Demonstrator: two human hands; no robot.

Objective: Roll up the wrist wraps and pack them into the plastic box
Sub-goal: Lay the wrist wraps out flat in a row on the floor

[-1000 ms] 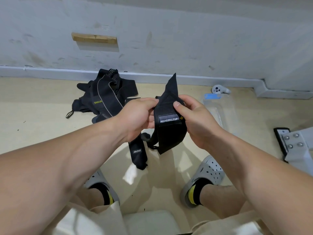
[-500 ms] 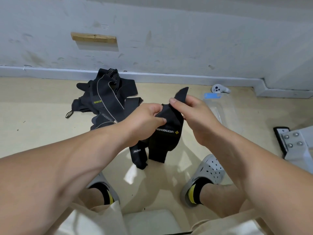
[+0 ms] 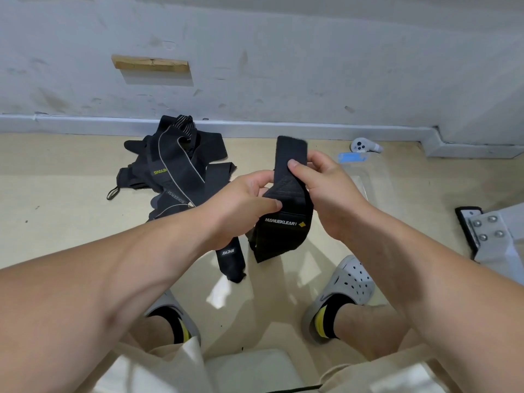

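While the left hand (image 3: 241, 205) and the right hand (image 3: 326, 191) sit close together above the floor (image 3: 56, 222), both are clamped on one black wrist wrap (image 3: 283, 231). The left thumb presses on the wrap's middle, with its fingers behind the fabric. The right thumb and fingers pinch the narrower strip that stands up from it. The wrap's broad lower part hangs between the knees, showing white "MANUEKLEAR" lettering.

Just below the left hand is a second black strap (image 3: 230, 260) with white lettering. Its upper end is hidden by that hand, so I cannot tell whether it is held or lying on the floor. Beyond the left forearm, a loose pile of dark wraps (image 3: 175, 171) lies on the floor near the skirting.

Behind the right hand, the clear plastic box (image 3: 371, 171) rests on the floor. Much of it is covered by the hand and wrist, and a blue label (image 3: 351, 158) shows at its far end. A white controller (image 3: 364, 146) lies just past it, against the wall (image 3: 283, 66). At the far right a grey metal bracket (image 3: 487, 231) with bolt heads juts in. A short wooden block (image 3: 150, 63) is fixed to the wall. Grey clogs (image 3: 351, 282) over black-and-yellow socks flank a white seat (image 3: 249, 370) at the bottom edge.
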